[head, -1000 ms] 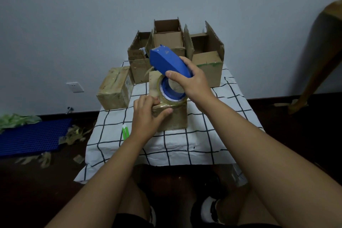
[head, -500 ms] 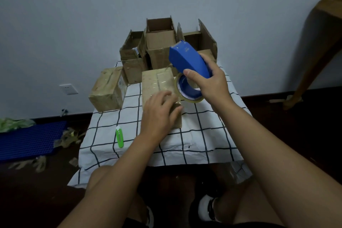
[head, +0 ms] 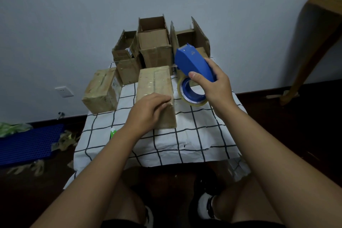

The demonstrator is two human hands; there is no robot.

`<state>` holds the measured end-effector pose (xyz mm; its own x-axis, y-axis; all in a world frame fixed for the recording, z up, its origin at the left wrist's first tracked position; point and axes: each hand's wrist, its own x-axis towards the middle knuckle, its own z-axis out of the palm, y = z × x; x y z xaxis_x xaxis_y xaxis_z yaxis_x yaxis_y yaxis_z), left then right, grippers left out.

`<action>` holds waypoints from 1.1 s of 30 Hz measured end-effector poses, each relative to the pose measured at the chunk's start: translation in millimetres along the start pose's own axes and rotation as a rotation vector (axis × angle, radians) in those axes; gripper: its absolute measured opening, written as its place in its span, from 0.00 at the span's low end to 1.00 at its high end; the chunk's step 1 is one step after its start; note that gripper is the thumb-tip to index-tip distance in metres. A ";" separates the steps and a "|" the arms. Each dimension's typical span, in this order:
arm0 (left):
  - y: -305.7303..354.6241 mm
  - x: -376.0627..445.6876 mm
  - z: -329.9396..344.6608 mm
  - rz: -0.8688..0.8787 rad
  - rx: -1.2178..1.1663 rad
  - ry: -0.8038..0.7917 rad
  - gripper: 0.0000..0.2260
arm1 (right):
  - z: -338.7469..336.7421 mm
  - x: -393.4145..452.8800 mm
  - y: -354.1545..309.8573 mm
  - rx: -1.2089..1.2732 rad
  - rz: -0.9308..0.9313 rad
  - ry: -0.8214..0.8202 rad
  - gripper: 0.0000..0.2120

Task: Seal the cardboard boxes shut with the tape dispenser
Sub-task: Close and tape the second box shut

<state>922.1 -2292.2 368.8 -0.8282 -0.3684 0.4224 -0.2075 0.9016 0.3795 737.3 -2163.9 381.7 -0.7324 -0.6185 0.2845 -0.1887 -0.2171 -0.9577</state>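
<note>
At the bottom of the frame the person's two bare forearms reach up over a small table [head: 203, 135] draped in a white cloth with a black grid. Near the frame's centre the left hand [head: 148, 111] lies with fingers loosely bent over the near end of a closed, tape-wrapped brown cardboard box [head: 155, 83], pressing it down rather than gripping it. This box's long axis runs away from the person, toward the wall. Just right of it, apart from the box, the right hand [head: 216, 85] is wrapped round the handle of a blue plastic tape dispenser [head: 192, 63], its clear tape roll [head: 192, 94] hanging below and its cutter end aimed up and left. Further back at centre, three open-flapped cardboard boxes [head: 154, 46] stand unsealed, nearer the dispenser hand; they look like the remaining work.
</note>
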 end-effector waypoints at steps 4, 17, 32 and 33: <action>0.2 3.4 1.6 0.047 0.080 0.009 0.10 | 1.1 -0.7 2.7 -0.002 0.003 0.004 0.27; 1.9 0.7 12.8 0.042 0.118 0.122 0.06 | 5.4 -8.7 3.2 -0.004 0.021 -0.018 0.20; 17.1 9.8 26.0 -0.129 0.159 0.200 0.09 | 0.4 -17.6 12.7 -0.002 0.071 0.011 0.23; 18.3 9.4 27.4 -0.149 0.156 0.215 0.09 | -0.3 -17.9 12.9 0.000 0.074 0.013 0.22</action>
<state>896.3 -2272.9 357.2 -0.6565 -0.5241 0.5425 -0.4103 0.8516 0.3263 747.8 -2155.4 364.3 -0.7528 -0.6231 0.2122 -0.1339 -0.1707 -0.9762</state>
